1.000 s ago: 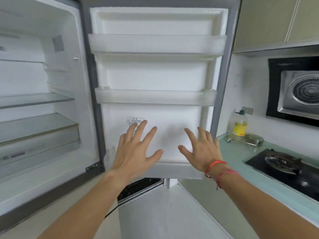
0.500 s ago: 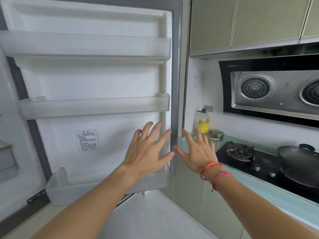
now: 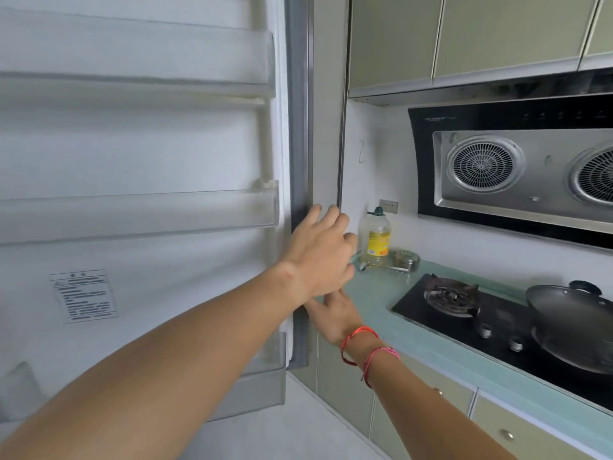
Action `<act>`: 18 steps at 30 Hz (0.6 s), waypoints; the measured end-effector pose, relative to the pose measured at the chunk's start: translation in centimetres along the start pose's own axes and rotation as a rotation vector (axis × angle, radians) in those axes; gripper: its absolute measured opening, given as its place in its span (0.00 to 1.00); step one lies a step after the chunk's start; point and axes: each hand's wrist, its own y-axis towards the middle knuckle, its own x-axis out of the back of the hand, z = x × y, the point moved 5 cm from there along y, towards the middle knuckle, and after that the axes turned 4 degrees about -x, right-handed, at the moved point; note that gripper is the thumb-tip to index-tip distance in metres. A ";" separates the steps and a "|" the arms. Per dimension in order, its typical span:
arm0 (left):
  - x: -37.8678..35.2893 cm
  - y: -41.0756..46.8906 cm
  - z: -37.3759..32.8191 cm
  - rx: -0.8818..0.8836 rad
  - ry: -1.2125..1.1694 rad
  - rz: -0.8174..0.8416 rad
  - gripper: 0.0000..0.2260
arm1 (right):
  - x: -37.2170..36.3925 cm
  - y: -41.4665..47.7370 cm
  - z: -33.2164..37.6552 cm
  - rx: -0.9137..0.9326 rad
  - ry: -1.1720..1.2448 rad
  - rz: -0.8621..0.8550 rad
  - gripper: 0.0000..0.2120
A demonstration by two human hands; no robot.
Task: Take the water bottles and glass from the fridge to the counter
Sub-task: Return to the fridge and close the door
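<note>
Reaching past the open fridge door [image 3: 139, 154], the left hand [image 3: 320, 257] is held at about twelve o'clock with fingers spread and slack, nothing gripped, its fingertips at the door's grey edge seal [image 3: 300, 161]. Just beneath it, the right hand [image 3: 335, 315] is partly covered by the left; it appears loose and empty, though its fingertips cannot be seen. No water bottles or glass are visible: the door shelves [image 3: 139, 214] are bare, and the fridge interior lies out of view. Farther off, at one o'clock, an oil bottle [image 3: 378, 239] and a small metal tin [image 3: 406, 259] stand on the counter [image 3: 374, 300]; at three o'clock a wok [image 3: 570, 322] sits on the hob [image 3: 464, 313]. If the door is swung, fingers could be pinched at the seal, or the oil bottle clipped.
</note>
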 end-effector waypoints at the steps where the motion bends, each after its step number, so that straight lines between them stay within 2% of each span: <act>1: -0.5 0.9 0.1 0.015 0.044 0.037 0.19 | -0.2 0.6 -0.1 0.000 0.040 0.014 0.50; 5: -2.7 3.0 0.8 0.052 0.274 0.210 0.21 | -0.5 2.7 -0.4 -0.014 0.182 0.055 0.48; 11: -5.2 4.8 1.6 0.068 0.511 0.404 0.23 | -1.6 4.7 -1.1 -0.080 0.275 0.127 0.39; 14: -5.9 4.9 1.8 0.067 0.613 0.507 0.24 | -2.8 5.0 -0.9 -0.064 0.353 0.158 0.30; 18: -6.1 4.5 1.9 0.049 0.673 0.539 0.25 | -3.1 4.7 -0.9 -0.055 0.414 0.148 0.30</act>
